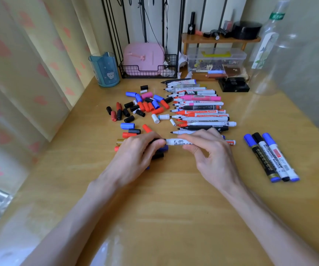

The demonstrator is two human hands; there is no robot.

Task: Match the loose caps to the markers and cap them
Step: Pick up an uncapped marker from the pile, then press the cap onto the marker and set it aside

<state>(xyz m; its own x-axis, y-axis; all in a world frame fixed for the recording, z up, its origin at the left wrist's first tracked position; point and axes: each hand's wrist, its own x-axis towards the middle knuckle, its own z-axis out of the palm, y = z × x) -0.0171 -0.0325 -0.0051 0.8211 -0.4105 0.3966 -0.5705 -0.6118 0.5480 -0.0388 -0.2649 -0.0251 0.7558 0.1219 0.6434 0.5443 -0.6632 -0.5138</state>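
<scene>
HEAD VIEW —

Editor: What could go wrong from here?

Photographer: Mostly a bad match. The left hand (141, 150) covers the tip of the marker (176, 142), so I cannot tell the ink colour. If the black cap (155, 140) goes on the wrong pen, it would have to come off again. Pushed on askew, it may never click shut. Two strays lie right under that hand at 6 o'clock of the tip, a blue cap (164, 148) and a second black cap (157, 156). A nudge from the knuckles could send them rolling across the desk (174, 208).

Editor: And the hands themselves?

Photographer: Both are closed round something. The left hand's fingers curl round the black cap at the 9 o'clock end of the marker. The right hand (208, 150) pinches the white barrel between thumb and fingers. The marker lies level between the two hands. Whether the cap is fully home is hidden.

Editor: Much left to do?

Photographer: Plenty, I'd judge. The loose caps (141, 106) sit at 11 o'clock of the hands and the row of open markers (199, 108) at 12 to 1 o'clock. Three capped markers (270, 156) lie well apart at 3 o'clock.
</scene>
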